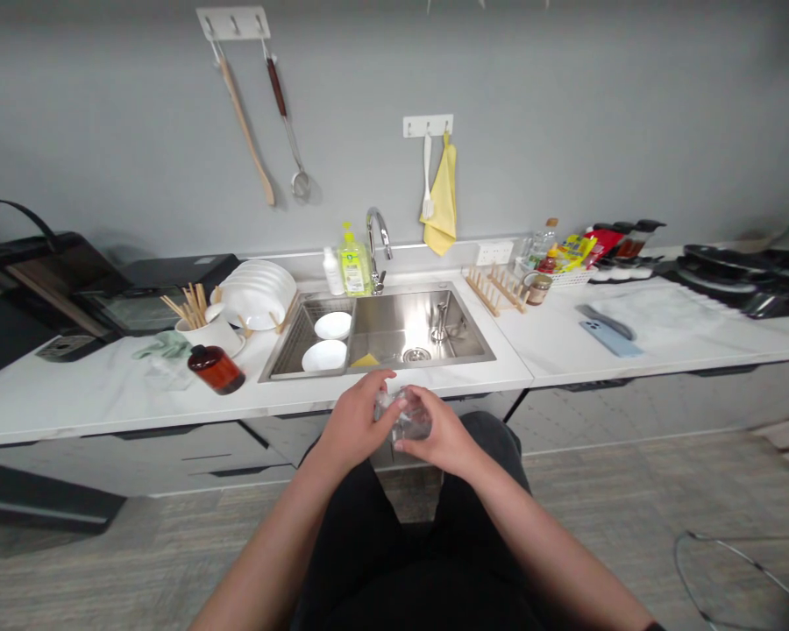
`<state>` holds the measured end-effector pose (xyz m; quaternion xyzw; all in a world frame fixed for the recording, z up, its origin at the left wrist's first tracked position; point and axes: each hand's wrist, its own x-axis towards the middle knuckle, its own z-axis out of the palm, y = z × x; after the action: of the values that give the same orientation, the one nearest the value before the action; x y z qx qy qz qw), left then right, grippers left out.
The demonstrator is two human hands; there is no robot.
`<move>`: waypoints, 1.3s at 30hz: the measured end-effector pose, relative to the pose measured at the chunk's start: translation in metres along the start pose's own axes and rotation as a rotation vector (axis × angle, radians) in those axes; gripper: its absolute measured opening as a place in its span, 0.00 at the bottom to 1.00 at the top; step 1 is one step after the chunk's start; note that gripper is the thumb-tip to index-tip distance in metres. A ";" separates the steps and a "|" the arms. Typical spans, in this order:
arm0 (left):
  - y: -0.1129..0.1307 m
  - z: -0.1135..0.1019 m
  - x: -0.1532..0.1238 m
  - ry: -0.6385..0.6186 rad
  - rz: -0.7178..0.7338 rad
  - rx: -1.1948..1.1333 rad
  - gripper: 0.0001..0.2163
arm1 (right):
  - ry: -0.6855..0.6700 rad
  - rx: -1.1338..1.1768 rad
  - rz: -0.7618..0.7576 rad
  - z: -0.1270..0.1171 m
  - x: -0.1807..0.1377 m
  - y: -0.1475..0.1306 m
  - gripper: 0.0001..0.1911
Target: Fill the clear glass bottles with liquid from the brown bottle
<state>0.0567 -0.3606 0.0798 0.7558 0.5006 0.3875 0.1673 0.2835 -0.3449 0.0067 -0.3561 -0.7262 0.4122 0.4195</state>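
My left hand and my right hand are closed around a small clear container, perhaps a glass or jar; its exact kind is hard to make out. They hold it in front of the counter edge, above my lap. Just beyond lies the steel sink, with a drain and a yellow piece of sponge or cloth at its near edge. Two white bowls rest in the rack on the sink's left side. The chrome tap rises behind it.
A brown bottle lies tilted on the left counter near stacked white plates. Green dish soap stands behind the sink. To the right are a wooden rack, a jar, a phone and black pans.
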 end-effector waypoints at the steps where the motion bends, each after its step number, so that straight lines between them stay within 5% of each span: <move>1: 0.000 0.000 -0.001 -0.006 0.010 -0.012 0.18 | 0.017 -0.005 0.003 0.000 0.000 -0.001 0.51; 11: 0.004 -0.004 -0.007 -0.002 0.158 -0.008 0.14 | 0.002 0.008 0.025 -0.007 -0.009 -0.003 0.52; 21: 0.014 -0.004 -0.011 -0.070 0.164 0.021 0.18 | 0.024 0.007 0.003 -0.014 -0.008 0.000 0.51; 25: 0.011 -0.001 -0.010 -0.102 0.025 0.058 0.07 | -0.014 -0.008 0.017 -0.015 -0.011 0.001 0.53; 28: 0.011 -0.001 -0.009 -0.066 -0.018 0.111 0.11 | -0.037 -0.001 0.006 -0.011 -0.013 -0.002 0.52; 30: 0.012 -0.003 -0.010 -0.040 0.061 0.086 0.09 | -0.034 0.006 0.010 -0.009 -0.013 -0.003 0.52; 33: 0.010 -0.009 -0.011 -0.076 0.142 0.035 0.19 | -0.012 0.008 0.016 -0.006 -0.012 -0.003 0.51; 39: -0.001 -0.018 -0.001 0.028 -0.068 -0.060 0.15 | 0.025 -0.015 0.027 -0.001 -0.012 -0.001 0.50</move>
<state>0.0419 -0.3635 0.0906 0.7276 0.5163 0.4069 0.1959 0.2894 -0.3556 0.0046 -0.3741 -0.7191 0.4077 0.4203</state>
